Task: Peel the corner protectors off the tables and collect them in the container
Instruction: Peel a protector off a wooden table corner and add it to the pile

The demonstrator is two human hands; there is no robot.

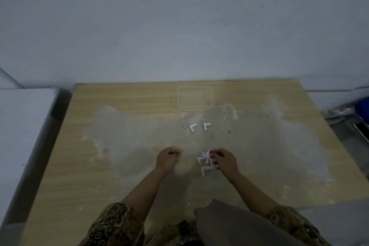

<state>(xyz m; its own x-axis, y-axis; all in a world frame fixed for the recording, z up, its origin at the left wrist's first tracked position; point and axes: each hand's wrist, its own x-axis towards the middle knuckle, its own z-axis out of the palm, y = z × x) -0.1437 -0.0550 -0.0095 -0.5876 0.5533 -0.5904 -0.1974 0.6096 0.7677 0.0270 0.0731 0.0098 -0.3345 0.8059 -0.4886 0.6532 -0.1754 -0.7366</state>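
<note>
Pinching a cluster of small white L-shaped corner protectors (205, 159) at its right edge, my right hand (225, 161) hovers low over the pale wood-grain surface (119, 185), fingers curled around the pieces; the bunch is too blurred for me to tell which way each piece points. My left hand (167, 159) sits just to the left, apart from the bunch, clenched, and I cannot tell whether it holds anything. Two more white L-shaped protectors (200, 127) lie flat side by side farther from me, near the middle of the surface, their open angles facing toward the near right. Beyond them, close to the grey wall (179, 26), stands a clear rectangular container (196, 106), long side running left to right. A worn grey patch (139, 136) spreads across the surface. Patterned brown sleeves (111, 223) frame the bottom.
</note>
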